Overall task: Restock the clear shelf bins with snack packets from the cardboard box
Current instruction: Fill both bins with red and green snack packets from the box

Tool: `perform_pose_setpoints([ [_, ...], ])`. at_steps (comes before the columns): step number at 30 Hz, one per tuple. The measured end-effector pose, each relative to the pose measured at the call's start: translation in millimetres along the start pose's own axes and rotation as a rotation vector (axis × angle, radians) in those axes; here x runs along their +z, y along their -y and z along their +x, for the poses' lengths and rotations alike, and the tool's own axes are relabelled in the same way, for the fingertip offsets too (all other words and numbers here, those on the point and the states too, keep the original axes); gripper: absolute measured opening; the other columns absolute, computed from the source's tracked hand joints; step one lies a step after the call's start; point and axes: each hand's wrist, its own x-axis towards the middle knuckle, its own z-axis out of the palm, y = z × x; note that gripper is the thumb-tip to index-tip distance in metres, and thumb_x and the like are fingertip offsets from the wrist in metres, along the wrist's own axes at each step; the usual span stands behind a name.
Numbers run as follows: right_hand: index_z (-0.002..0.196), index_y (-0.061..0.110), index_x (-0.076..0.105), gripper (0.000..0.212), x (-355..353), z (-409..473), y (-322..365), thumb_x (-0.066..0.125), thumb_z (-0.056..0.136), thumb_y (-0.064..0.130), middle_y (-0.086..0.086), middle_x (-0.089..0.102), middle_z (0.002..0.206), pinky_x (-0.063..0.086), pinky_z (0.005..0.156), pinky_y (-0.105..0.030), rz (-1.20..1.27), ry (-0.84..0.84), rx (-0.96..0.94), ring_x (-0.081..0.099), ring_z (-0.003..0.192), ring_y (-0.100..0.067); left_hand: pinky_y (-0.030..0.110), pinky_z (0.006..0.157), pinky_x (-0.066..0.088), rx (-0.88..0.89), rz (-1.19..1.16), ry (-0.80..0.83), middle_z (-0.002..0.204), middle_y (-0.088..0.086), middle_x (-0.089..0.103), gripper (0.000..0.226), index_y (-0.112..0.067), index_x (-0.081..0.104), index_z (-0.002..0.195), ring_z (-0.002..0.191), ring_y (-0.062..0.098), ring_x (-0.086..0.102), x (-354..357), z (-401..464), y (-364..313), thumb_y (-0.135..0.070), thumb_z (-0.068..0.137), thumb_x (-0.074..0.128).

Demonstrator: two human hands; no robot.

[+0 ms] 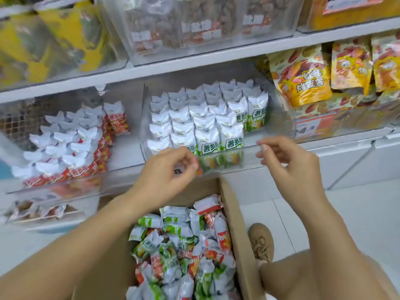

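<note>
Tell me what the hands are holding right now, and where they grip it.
Nothing clearly. The left hand and right hand hover with fingers curled at the front edge of the green-packet bin; no packet shows in either.

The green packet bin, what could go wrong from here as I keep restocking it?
The green packet bin already looks nearly full, rows standing tight up to its front wall, so more could topple or spill out. The cardboard box holds red and green packets mixed together, so a red one could easily land here instead of the red packet bin. Both the left hand and right hand appear empty.
</note>
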Motion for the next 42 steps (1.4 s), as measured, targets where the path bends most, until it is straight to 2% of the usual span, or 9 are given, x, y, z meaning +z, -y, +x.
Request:
perform_pose_setpoints([
  [4,0.107,0.027,0.067,0.017,55,-54,10,0.059,0.092,0.026,0.013,0.068,0.084,0.051,0.077,-0.033,-0.214,0.413,0.012,0.066,0.081,-0.013,0.024,0.079,0.046,-0.348,-0.017,0.268,0.084,-0.011,0.068,0.008,-0.035,0.06,0.081,0.084,0.003,0.061,11,-101,67,-0.034,0.089,0.059],
  [9,0.127,0.027,0.054,0.032,123,-118,-8,0.048,0.097,0.034,0.008,0.068,0.109,0.047,0.079,-0.028,-0.543,1.025,0.016,0.062,0.101,-0.016,0.023,0.076,0.047,-0.742,-0.136,0.384,0.089,-0.006,0.069,0.017,-0.032,0.061,0.08,0.09,0.013,0.065,50,-204,137,-0.02,0.092,0.059],
  [13,0.129,0.021,0.053,0.036,155,-156,-34,0.046,0.097,0.035,-0.003,0.068,0.11,0.052,0.08,-0.037,-0.618,1.235,0.072,0.062,0.098,-0.021,0.028,0.088,0.048,-0.893,-0.229,0.489,0.098,-0.004,0.067,0.015,-0.031,0.062,0.081,0.1,0.014,0.063,79,-251,163,-0.021,0.091,0.06],
  [17,0.118,0.012,0.056,0.028,167,-178,-68,0.049,0.095,0.027,-0.01,0.063,0.117,0.048,0.081,-0.035,-0.829,1.393,0.166,0.058,0.106,-0.028,0.023,0.081,0.044,-0.926,-0.244,0.539,0.102,-0.005,0.063,0.006,-0.025,0.064,0.092,0.103,0.014,0.06,98,-264,172,-0.026,0.092,0.058],
  [22,0.131,0.01,0.048,0.038,186,-200,-101,0.045,0.097,0.026,-0.011,0.059,0.124,0.05,0.088,-0.035,-0.981,1.485,0.262,0.056,0.112,-0.028,0.024,0.086,0.045,-0.917,-0.36,0.516,0.116,-0.002,0.062,0.022,-0.021,0.064,0.112,0.107,0.012,0.057,113,-256,171,-0.031,0.095,0.055],
  [26,0.124,0.01,0.056,0.04,203,-223,-118,0.055,0.093,0.036,-0.008,0.056,0.128,0.049,0.09,-0.033,-1.089,1.639,0.359,0.056,0.113,-0.025,0.023,0.085,0.042,-0.94,-0.344,0.526,0.121,-0.005,0.059,0.024,-0.021,0.063,0.115,0.107,0.01,0.053,114,-261,172,-0.032,0.096,0.053],
  [32,0.129,0.001,0.053,0.041,204,-223,-127,0.059,0.092,0.016,-0.013,0.064,0.122,0.042,0.057,-0.025,-1.055,1.814,0.567,0.062,0.099,-0.024,0.021,0.073,0.044,-0.95,-0.349,0.508,0.112,-0.003,0.06,0.021,-0.021,0.061,0.113,0.099,0.013,0.057,115,-258,169,-0.031,0.097,0.051],
  [38,0.114,0.02,0.064,0.031,200,-195,-103,0.053,0.089,0.006,-0.009,0.059,0.111,0.046,0.058,-0.023,-0.628,1.688,0.621,0.059,0.087,-0.022,0.028,0.086,0.047,-0.955,-0.398,0.5,0.114,-0.001,0.059,0.026,-0.02,0.059,0.119,0.101,0.015,0.057,113,-246,161,-0.028,0.095,0.054],
  [42,0.107,0.025,0.065,0.025,193,-167,-61,0.055,0.092,0.008,0.005,0.055,0.119,0.046,0.06,-0.021,-0.152,1.528,0.712,0.053,0.074,-0.011,0.02,0.094,0.037,-0.849,-0.53,0.63,0.137,-0.009,0.041,0.066,-0.024,0.04,0.142,0.123,0.008,0.04,108,-239,150,-0.009,0.084,0.068],
])
